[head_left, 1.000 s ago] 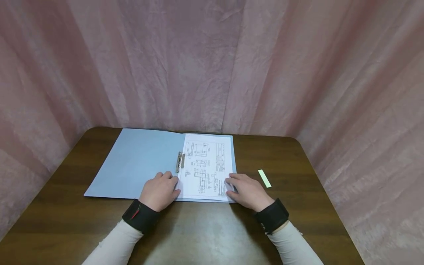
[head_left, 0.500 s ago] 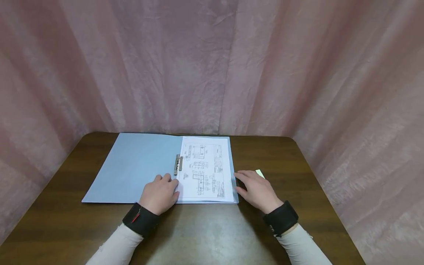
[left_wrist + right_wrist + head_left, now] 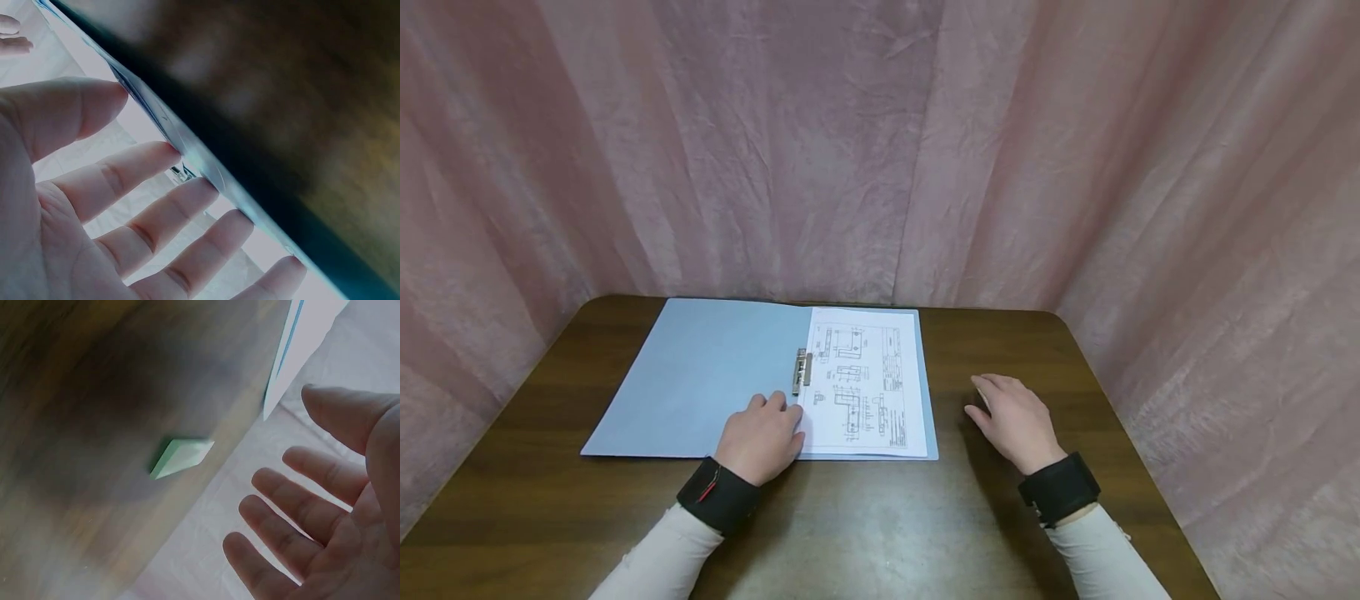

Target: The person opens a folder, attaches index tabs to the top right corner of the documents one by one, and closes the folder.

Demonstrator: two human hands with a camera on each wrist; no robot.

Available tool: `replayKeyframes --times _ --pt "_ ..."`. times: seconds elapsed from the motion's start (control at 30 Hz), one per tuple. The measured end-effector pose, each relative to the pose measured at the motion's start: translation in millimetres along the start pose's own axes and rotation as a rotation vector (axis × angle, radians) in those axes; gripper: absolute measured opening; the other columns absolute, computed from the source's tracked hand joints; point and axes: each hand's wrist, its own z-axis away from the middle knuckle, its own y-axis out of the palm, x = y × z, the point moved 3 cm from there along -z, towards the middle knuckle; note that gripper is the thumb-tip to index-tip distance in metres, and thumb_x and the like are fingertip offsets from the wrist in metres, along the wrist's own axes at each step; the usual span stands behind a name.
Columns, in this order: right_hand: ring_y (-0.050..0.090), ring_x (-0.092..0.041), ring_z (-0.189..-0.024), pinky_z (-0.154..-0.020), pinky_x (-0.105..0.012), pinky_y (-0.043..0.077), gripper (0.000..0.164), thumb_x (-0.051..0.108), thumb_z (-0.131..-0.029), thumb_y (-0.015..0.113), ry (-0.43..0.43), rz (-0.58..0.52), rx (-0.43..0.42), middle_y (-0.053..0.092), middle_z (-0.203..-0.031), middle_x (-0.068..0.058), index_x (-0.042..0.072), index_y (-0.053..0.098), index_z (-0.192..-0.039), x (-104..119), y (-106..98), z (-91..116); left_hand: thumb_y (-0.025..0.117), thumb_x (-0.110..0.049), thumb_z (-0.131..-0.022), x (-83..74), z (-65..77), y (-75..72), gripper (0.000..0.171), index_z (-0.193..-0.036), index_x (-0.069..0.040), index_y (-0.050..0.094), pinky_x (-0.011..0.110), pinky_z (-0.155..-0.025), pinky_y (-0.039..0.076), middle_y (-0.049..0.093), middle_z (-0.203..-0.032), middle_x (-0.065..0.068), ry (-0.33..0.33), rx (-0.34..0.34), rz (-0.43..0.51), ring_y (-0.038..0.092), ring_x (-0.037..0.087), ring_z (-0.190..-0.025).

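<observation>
On the brown table [image 3: 880,533], a blue folder [image 3: 718,375] lies spread flat, a printed sheet [image 3: 868,379] of line drawings on its right half, a metal clip [image 3: 802,372] at the fold. Left hand [image 3: 760,437]: fingers parted and loosely extended, tips resting on the folder just below the clip, thumb at the sheet's left edge. Right hand [image 3: 1017,417]: right of the folder and apart from it, fingers extended, thumb separate from them. Small pale-green pad [image 3: 182,459] lies on the table near the right fingertips, mostly hidden from the head view. Pink curtain [image 3: 775,150] hangs behind the table.
</observation>
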Motion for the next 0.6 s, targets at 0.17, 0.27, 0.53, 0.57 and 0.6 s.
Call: replayKeyframes --times 0.17,0.27,0.53,0.57,0.6 --pt "0.058 -0.036 -0.118 -0.092 -0.052 0.047 0.050 0.034 -0.088 0.074 0.070 0.005 -0.006 0.063 -0.127 -0.015 0.007 0.066 -0.130 -13.9 0.8 -1.1 0.075 -0.038 -0.085 0.1 0.8 -0.6 0.036 -0.108 -0.011 0.074 0.033 -0.051 0.040 0.054 -0.087 0.007 0.003 -0.013 0.006 0.045 0.023 -0.072" --pt "0.058 -0.036 -0.118 -0.091 -0.053 0.047 0.052 0.035 -0.088 0.074 0.099 0.007 0.003 0.063 -0.128 -0.016 0.006 0.065 -0.130 -20.8 2.5 -0.6 0.075 -0.038 -0.085 0.1 0.3 -0.8 0.036 -0.108 -0.011 0.074 0.033 -0.050 0.040 0.054 -0.086 0.007 0.009 -0.019 0.004 0.045 0.023 -0.072" --pt "0.061 -0.037 -0.110 -0.084 -0.052 0.049 0.055 0.040 -0.087 0.074 0.120 0.024 0.026 0.064 -0.125 -0.017 0.005 0.066 -0.128 -30.9 9.8 2.2 0.075 -0.038 -0.085 0.1 0.8 1.3 0.034 -0.106 -0.011 0.074 0.034 -0.049 0.040 0.054 -0.085 0.007 0.012 -0.029 -0.001 0.045 0.023 -0.072" --pt "0.061 -0.037 -0.110 -0.082 -0.052 0.050 0.055 0.041 -0.087 0.074 0.122 0.024 0.026 0.064 -0.125 -0.017 0.005 0.066 -0.128 -31.2 10.3 2.3 0.074 -0.038 -0.085 0.3 1.0 1.7 0.034 -0.107 -0.011 0.074 0.034 -0.049 0.040 0.054 -0.085 0.007 0.010 -0.029 -0.001 0.045 0.023 -0.072" --pt "0.061 -0.036 -0.108 -0.081 -0.052 0.050 0.054 0.041 -0.087 0.074 0.124 0.026 0.028 0.064 -0.124 -0.017 0.005 0.067 -0.127 -31.5 11.0 2.2 0.074 -0.038 -0.085 0.4 1.2 2.0 0.034 -0.107 -0.012 0.074 0.034 -0.049 0.041 0.054 -0.086 0.007 0.009 -0.029 -0.001 0.045 0.023 -0.072"
